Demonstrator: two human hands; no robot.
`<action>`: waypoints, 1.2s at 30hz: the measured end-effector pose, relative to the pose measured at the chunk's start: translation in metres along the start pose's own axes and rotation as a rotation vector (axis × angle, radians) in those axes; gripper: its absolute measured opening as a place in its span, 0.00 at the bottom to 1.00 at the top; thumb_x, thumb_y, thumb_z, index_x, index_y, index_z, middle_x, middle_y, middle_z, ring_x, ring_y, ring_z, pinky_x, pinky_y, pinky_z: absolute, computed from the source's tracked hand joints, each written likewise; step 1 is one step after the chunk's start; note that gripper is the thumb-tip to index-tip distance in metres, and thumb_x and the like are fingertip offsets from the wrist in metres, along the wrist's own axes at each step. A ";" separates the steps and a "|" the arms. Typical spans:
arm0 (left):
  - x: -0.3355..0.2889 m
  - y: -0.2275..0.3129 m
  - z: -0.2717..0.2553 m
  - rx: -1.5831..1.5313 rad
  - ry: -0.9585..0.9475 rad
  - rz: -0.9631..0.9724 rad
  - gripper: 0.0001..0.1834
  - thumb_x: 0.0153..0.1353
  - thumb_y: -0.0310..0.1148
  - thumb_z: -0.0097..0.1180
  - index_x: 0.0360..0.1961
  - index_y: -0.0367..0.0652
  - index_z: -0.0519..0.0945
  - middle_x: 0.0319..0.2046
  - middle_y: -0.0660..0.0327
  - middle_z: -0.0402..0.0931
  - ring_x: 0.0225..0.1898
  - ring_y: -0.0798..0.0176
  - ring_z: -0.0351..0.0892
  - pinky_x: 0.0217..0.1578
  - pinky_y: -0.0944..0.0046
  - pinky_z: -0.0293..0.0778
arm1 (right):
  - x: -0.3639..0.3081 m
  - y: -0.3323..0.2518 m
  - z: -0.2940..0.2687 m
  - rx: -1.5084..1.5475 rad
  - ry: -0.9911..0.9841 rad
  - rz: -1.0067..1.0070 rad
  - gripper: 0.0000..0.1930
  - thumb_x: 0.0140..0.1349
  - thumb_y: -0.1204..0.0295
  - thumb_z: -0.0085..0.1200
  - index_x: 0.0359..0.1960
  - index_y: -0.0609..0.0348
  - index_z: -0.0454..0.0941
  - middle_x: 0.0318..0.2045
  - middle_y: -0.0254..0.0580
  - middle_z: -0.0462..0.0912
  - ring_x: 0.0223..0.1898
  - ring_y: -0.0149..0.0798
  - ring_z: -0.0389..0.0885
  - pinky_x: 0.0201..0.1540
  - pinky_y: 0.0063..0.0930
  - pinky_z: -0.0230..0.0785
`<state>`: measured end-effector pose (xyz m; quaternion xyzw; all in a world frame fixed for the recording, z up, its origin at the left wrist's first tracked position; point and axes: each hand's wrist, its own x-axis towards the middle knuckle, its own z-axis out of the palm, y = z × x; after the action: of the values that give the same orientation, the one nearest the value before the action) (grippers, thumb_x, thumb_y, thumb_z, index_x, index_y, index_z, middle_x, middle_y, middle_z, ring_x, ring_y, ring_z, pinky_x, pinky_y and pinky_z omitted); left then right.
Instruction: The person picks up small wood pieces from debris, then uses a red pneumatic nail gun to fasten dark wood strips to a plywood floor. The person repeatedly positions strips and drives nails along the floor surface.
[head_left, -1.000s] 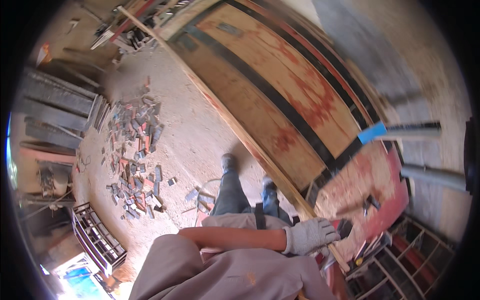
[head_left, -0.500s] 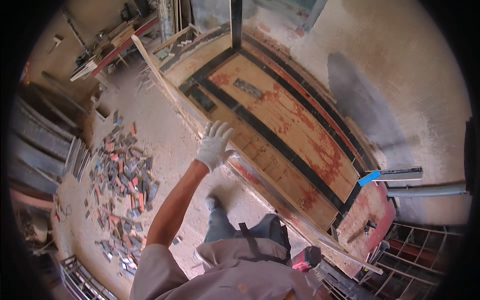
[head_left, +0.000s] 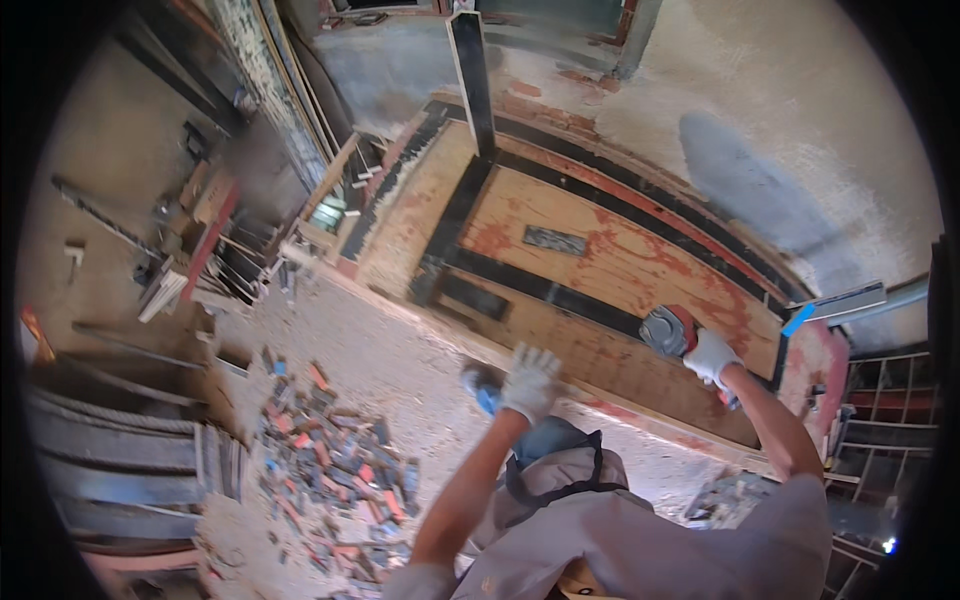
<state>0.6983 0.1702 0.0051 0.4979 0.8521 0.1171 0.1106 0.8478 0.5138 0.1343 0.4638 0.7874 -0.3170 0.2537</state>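
Observation:
My right hand (head_left: pixel 712 357), in a white glove, is closed round the handle of a grey-and-red handheld power tool (head_left: pixel 664 332). The tool is over the wooden panel (head_left: pixel 610 245), by one of the dark strips (head_left: pixel 580 300) laid along it. Just over the panel's near long edge is my left hand (head_left: pixel 532 383), also gloved, with fingers spread and nothing in it. Whether it touches the edge I cannot tell. A short dark block (head_left: pixel 555 240) lies on the red-stained panel, and another dark piece (head_left: pixel 474 298) lies nearer me.
A heap of small wood offcuts (head_left: pixel 345 450) covers the floor at left. A dark upright post (head_left: pixel 473 85) rises at the panel's far side. Blue tape (head_left: pixel 799 320) marks the right end, beside a metal rack (head_left: pixel 890 400). A plastered wall (head_left: pixel 790 90) stands behind.
My right hand has come into view with the power tool, which was low near my body, and is now over the panel. My left hand sits farther right and lower in the view, which has turned.

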 end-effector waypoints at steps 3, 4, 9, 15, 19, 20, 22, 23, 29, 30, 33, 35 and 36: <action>0.028 0.020 -0.057 -0.220 -0.215 0.036 0.27 0.61 0.58 0.58 0.44 0.45 0.83 0.55 0.53 0.79 0.64 0.46 0.71 0.67 0.43 0.57 | 0.110 0.007 0.041 -0.432 0.310 -0.163 0.20 0.51 0.71 0.58 0.46 0.68 0.79 0.37 0.67 0.85 0.38 0.61 0.87 0.39 0.49 0.81; 0.030 0.006 -0.065 -0.273 -0.213 0.022 0.25 0.61 0.57 0.59 0.42 0.45 0.84 0.50 0.54 0.80 0.59 0.47 0.73 0.63 0.44 0.61 | 0.125 -0.024 0.055 -0.417 0.281 -0.142 0.20 0.52 0.71 0.57 0.46 0.68 0.79 0.41 0.69 0.84 0.42 0.63 0.86 0.45 0.49 0.79; 0.078 -0.045 -0.094 -0.473 -0.270 -0.091 0.22 0.63 0.54 0.60 0.37 0.45 0.85 0.36 0.53 0.83 0.42 0.43 0.81 0.45 0.45 0.75 | 0.180 -0.065 0.117 -0.213 0.290 0.036 0.29 0.59 0.70 0.55 0.60 0.74 0.68 0.44 0.68 0.84 0.47 0.61 0.85 0.51 0.49 0.77; 0.222 -0.205 -0.075 -0.235 0.223 -0.362 0.27 0.60 0.49 0.65 0.55 0.45 0.78 0.48 0.48 0.79 0.49 0.42 0.77 0.49 0.43 0.74 | 0.182 -0.093 0.129 -0.130 0.092 0.192 0.47 0.59 0.68 0.57 0.75 0.73 0.44 0.43 0.63 0.85 0.45 0.58 0.85 0.49 0.48 0.77; 0.329 -0.308 -0.070 -0.182 0.203 -0.502 0.41 0.60 0.55 0.63 0.67 0.41 0.69 0.59 0.44 0.72 0.63 0.38 0.68 0.63 0.44 0.66 | 0.190 -0.083 0.129 -0.153 0.109 0.201 0.46 0.58 0.67 0.57 0.75 0.72 0.49 0.40 0.61 0.85 0.42 0.58 0.85 0.46 0.48 0.77; 0.359 -0.320 -0.076 -0.169 0.188 -0.533 0.42 0.60 0.56 0.63 0.68 0.41 0.68 0.60 0.43 0.71 0.64 0.37 0.67 0.64 0.45 0.65 | 0.192 -0.078 0.127 -0.177 0.124 0.203 0.46 0.57 0.67 0.58 0.75 0.71 0.49 0.38 0.60 0.85 0.41 0.58 0.85 0.45 0.48 0.77; 0.409 -0.347 -0.077 -0.203 0.219 -0.487 0.44 0.60 0.56 0.65 0.70 0.40 0.65 0.66 0.42 0.66 0.67 0.38 0.63 0.66 0.45 0.62 | 0.189 -0.070 0.129 -0.217 0.170 0.186 0.46 0.57 0.63 0.60 0.75 0.69 0.52 0.36 0.58 0.85 0.40 0.57 0.85 0.43 0.49 0.77; 0.430 -0.361 -0.073 -0.292 0.225 -0.506 0.45 0.60 0.55 0.65 0.71 0.40 0.64 0.68 0.42 0.63 0.70 0.38 0.60 0.69 0.45 0.58 | 0.189 -0.077 0.123 -0.231 0.125 0.174 0.46 0.57 0.62 0.60 0.74 0.68 0.53 0.36 0.58 0.85 0.39 0.57 0.86 0.43 0.49 0.77; 0.501 -0.399 -0.013 -0.355 0.247 -0.521 0.46 0.55 0.48 0.71 0.70 0.40 0.67 0.70 0.43 0.62 0.73 0.36 0.53 0.73 0.45 0.47 | 0.170 -0.196 0.067 -0.219 -0.061 -0.015 0.46 0.55 0.61 0.64 0.73 0.65 0.54 0.33 0.55 0.86 0.33 0.56 0.86 0.36 0.50 0.77; 0.503 -0.397 -0.005 -0.395 0.319 -0.497 0.46 0.53 0.47 0.73 0.70 0.39 0.67 0.70 0.43 0.62 0.72 0.36 0.53 0.73 0.45 0.48 | 0.182 -0.207 0.068 -0.237 -0.027 -0.131 0.47 0.54 0.62 0.64 0.73 0.66 0.54 0.32 0.55 0.86 0.33 0.55 0.86 0.35 0.50 0.77; 0.508 -0.406 0.008 -0.321 0.180 -0.531 0.39 0.53 0.44 0.74 0.63 0.39 0.75 0.65 0.40 0.67 0.69 0.35 0.57 0.71 0.43 0.50 | 0.208 -0.238 0.090 -0.261 0.007 -0.429 0.48 0.52 0.64 0.66 0.72 0.70 0.54 0.32 0.54 0.85 0.31 0.55 0.86 0.31 0.48 0.76; 0.510 -0.402 0.013 -0.299 0.128 -0.643 0.40 0.53 0.45 0.74 0.64 0.39 0.74 0.64 0.39 0.68 0.68 0.34 0.59 0.70 0.43 0.52 | 0.252 -0.274 0.084 -0.274 0.040 -0.563 0.47 0.50 0.66 0.65 0.71 0.73 0.55 0.31 0.52 0.85 0.29 0.54 0.86 0.29 0.47 0.76; 0.515 -0.404 0.010 -0.341 0.186 -0.585 0.40 0.53 0.46 0.74 0.64 0.39 0.74 0.64 0.39 0.68 0.68 0.34 0.59 0.70 0.43 0.53 | 0.274 -0.295 0.081 -0.272 0.067 -0.611 0.47 0.50 0.66 0.65 0.70 0.74 0.56 0.30 0.52 0.85 0.28 0.52 0.85 0.28 0.46 0.76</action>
<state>0.1225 0.4288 -0.1664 0.1942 0.9333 0.2661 0.1430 0.4730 0.5013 -0.0323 0.1782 0.9331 -0.2549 0.1805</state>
